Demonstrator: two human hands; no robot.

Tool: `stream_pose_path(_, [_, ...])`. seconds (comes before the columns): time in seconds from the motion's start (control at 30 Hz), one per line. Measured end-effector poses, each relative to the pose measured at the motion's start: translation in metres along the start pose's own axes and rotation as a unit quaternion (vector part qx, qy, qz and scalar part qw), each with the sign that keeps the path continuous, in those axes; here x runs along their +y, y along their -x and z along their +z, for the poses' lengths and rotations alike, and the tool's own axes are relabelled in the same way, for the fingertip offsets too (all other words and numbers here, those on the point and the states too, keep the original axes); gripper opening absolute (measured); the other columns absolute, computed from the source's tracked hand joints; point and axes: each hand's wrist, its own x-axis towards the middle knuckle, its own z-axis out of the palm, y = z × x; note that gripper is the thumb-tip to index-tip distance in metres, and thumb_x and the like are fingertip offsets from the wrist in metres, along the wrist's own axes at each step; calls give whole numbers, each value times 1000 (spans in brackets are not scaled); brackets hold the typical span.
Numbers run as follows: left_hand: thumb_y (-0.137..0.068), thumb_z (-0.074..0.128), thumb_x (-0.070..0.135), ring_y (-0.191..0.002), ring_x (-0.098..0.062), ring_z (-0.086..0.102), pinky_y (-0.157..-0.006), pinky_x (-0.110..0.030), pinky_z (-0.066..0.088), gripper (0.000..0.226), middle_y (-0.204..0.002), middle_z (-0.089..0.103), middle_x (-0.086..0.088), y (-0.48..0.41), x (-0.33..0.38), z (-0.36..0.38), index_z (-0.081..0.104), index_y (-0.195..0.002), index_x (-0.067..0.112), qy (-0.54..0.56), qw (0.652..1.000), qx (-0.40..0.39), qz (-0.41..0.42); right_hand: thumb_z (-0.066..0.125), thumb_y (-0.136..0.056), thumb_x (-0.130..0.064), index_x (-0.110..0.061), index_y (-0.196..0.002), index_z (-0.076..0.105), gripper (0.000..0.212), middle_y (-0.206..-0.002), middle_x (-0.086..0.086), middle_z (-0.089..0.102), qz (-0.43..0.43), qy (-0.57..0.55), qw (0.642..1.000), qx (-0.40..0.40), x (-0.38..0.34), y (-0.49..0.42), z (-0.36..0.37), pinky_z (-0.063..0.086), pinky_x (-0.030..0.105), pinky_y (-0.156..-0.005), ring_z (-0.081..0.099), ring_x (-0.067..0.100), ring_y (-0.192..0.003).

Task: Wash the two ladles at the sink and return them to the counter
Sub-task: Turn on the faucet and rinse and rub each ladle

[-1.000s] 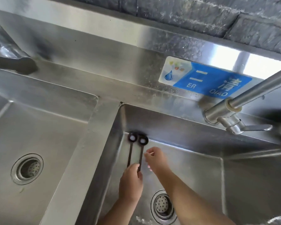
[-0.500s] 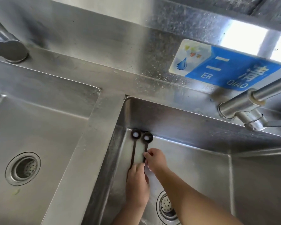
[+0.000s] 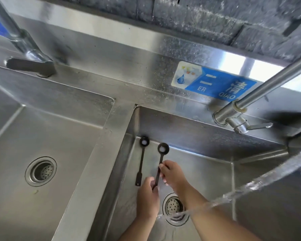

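Left hand (image 3: 147, 200) grips handle end of thin dark metal ladle (image 3: 161, 160), right hand (image 3: 173, 176) pinches its shaft, just beyond round steel drain (image 3: 174, 206). Second dark ladle (image 3: 141, 164) lies loose beyond-left of drain, just beside left hand.

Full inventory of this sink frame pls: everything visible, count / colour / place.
loose ladle: 1, black, lying on the right basin floor by its left wall, untouched
held ladle: 1, black, right basin, beside the loose one
left basin: 1, steel, left of view
right basin: 1, steel, centre-right
left drain: 1, steel, left basin floor
right drain: 1, steel, right basin floor
left faucet: 1, steel, top left
right faucet: 1, steel, upper right
water stream: 1, clear, from right edge to right drain
sign: 1, blue-white, backsplash
wall: 1, grey brick, top
left hand: 1, grips held ladle's handle end
right hand: 1, pinches its shaft
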Motion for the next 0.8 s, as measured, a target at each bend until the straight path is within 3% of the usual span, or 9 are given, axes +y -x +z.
stream_pose_path(0.07, [-86,50,-1,-53,-22,57,-49,-32,44,13,-67,63,-11,17,7,-5,61,-84,7,114,991,-12,-64,47,-99,-6,4,-80,60,25,-61,12,54,-5,-22,1000,-18,-3,15,-4,35,23,-41,44,15,-43])
stream_pose_path(0.17, [-88,47,-3,-39,-14,50,-37,-22,38,15,-59,53,-9,38,12,-15,58,-79,1,185,978,-24,-97,48,-100,-6,-2,-78,58,25,-59,10,53,-11,-44,999,-31,-8,35,-7,33,22,-39,43,13,-41])
stream_pose_path(0.27, [-94,44,-5,-41,-17,44,-40,-22,36,15,-62,50,-12,58,20,-26,59,-94,-6,241,962,-56,-116,49,-99,-6,0,-80,62,24,-60,9,55,-26,-19,999,-16,-10,55,-6,35,21,-44,45,13,-45])
stream_pose_path(0.43, [-96,38,-4,-49,-19,53,-48,-28,47,32,-65,67,-7,97,24,-39,67,-102,5,243,960,-97,-104,52,-98,-5,5,-81,64,23,-58,8,56,-54,-32,998,-10,-10,94,-15,37,21,-46,47,15,-47])
stream_pose_path(0.6, [-94,37,-7,-49,-16,56,-48,-28,50,42,-73,75,-7,135,33,-50,71,-97,17,209,970,-94,-84,51,-101,-15,5,-89,61,25,-57,8,56,-33,-52,998,-11,-10,134,-25,33,24,-39,42,13,-40])
stream_pose_path(0.8, [-92,34,-8,-49,-17,56,-51,-29,52,44,-84,74,-16,192,46,-65,69,-96,17,202,972,-97,-76,49,-99,-14,-9,-76,54,24,-55,3,55,-67,-73,995,-18,-11,192,-34,32,23,-39,41,12,-39])
